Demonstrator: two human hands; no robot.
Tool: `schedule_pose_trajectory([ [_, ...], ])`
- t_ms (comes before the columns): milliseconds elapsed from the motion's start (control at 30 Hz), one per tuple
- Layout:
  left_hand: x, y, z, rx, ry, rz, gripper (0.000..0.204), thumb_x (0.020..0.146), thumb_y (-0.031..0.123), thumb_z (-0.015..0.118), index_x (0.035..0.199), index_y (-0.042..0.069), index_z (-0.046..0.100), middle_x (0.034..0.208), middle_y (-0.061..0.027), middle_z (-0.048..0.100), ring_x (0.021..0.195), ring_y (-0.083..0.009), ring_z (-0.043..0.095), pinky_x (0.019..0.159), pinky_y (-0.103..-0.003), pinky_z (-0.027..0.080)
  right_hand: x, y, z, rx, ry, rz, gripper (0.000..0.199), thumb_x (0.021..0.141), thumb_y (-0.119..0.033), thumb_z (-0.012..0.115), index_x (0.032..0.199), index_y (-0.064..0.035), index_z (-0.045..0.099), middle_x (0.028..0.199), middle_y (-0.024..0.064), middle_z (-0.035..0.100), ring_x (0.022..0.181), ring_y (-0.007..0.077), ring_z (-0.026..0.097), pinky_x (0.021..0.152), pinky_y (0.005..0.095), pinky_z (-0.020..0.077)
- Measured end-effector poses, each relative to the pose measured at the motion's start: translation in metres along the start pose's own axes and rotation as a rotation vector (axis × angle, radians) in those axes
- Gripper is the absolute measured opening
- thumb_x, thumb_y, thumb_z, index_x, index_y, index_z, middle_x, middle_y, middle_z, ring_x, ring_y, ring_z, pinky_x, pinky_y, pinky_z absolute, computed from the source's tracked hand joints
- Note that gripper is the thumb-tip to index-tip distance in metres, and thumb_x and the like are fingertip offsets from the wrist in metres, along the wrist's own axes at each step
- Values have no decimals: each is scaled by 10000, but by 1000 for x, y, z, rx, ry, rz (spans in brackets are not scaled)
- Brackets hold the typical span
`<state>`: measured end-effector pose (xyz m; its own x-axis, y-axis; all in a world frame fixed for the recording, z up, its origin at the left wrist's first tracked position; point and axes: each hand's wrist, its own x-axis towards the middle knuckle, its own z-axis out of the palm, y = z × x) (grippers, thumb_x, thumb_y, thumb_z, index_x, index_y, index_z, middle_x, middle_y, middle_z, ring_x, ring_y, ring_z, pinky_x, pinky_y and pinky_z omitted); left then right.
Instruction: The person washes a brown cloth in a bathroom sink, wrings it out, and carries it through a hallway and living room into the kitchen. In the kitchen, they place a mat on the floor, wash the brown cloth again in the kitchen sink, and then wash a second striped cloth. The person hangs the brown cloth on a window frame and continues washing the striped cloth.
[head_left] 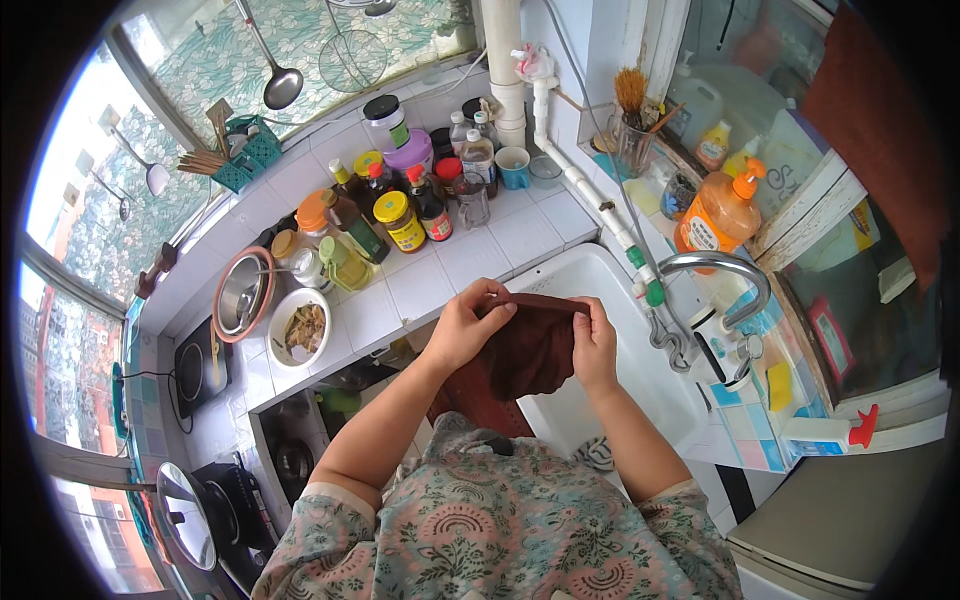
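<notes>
In front of my body, over the near left edge of the white sink point(570, 268), I hold up a dark brown cloth point(532, 345) by its top edge. My left hand point(468, 325) pinches one end of that edge between thumb and fingers. Closed on the other end is my right hand point(594, 345). Between my hands the edge is stretched nearly straight, and the rest hangs in dark folds. Reddish-brown material point(470, 400) shows below it; whether it is part of the same cloth I cannot tell.
Left of the sink, a white bowl of food point(322, 345) and stacked basins point(228, 325) stand on the tiled counter point(450, 280). Several sauce bottles and jars point(400, 222) line the back. A curved faucet point(735, 262), an orange pump bottle point(715, 215) and a yellow sponge point(780, 386) are at right.
</notes>
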<state>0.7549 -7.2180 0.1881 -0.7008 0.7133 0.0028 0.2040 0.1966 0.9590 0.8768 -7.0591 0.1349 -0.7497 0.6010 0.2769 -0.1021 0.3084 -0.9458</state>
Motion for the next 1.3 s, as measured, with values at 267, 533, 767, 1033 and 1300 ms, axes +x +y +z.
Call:
schedule_pose_trajectory([
  [267, 9, -88, -114, -275, -69, -405, 368, 915, 335, 490, 1121, 33, 537, 1030, -47, 546, 965, -163, 537, 847, -292, 439, 30, -48, 90, 1169, -64, 955, 361, 980, -265, 321, 1235, -50, 459, 1183, 103, 543, 1078, 234, 539, 944, 398, 421],
  [533, -11, -109, -148, -351, -437, -97, 529, 870, 260, 600, 1298, 21, 401, 1193, -92, 513, 1106, -169, 474, 968, -309, 359, 41, -86, 182, 566, -143, 613, 316, 962, -276, 435, 1180, -59, 507, 1068, 40, 581, 964, 151, 561, 853, 305, 449],
  [767, 26, -109, -230, -719, -281, -139, 334, 885, 151, 540, 1192, 38, 470, 994, -55, 598, 915, -139, 566, 857, -280, 453, 54, -78, 165, 634, 23, 478, 322, 967, -287, 410, 1076, -15, 543, 1052, 82, 600, 997, 191, 560, 895, 343, 430],
  [1033, 7, -224, -174, -1498, -556, -778, 673, 898, 546, 406, 1390, 105, 277, 1292, -102, 471, 1156, -244, 481, 974, -410, 395, 42, -16, 158, 1150, 136, 898, 259, 950, -225, 422, 1047, -9, 526, 1105, 156, 578, 1055, 285, 539, 948, 414, 410],
  [1300, 87, -128, -172, -1216, -230, -460, 497, 885, 157, 518, 1352, 111, 356, 1325, -88, 444, 1195, -228, 450, 994, -391, 388, 120, -1, 80, 724, 143, 537, 250, 902, -129, 498, 1119, -5, 511, 1097, 75, 574, 1019, 184, 541, 908, 340, 408],
])
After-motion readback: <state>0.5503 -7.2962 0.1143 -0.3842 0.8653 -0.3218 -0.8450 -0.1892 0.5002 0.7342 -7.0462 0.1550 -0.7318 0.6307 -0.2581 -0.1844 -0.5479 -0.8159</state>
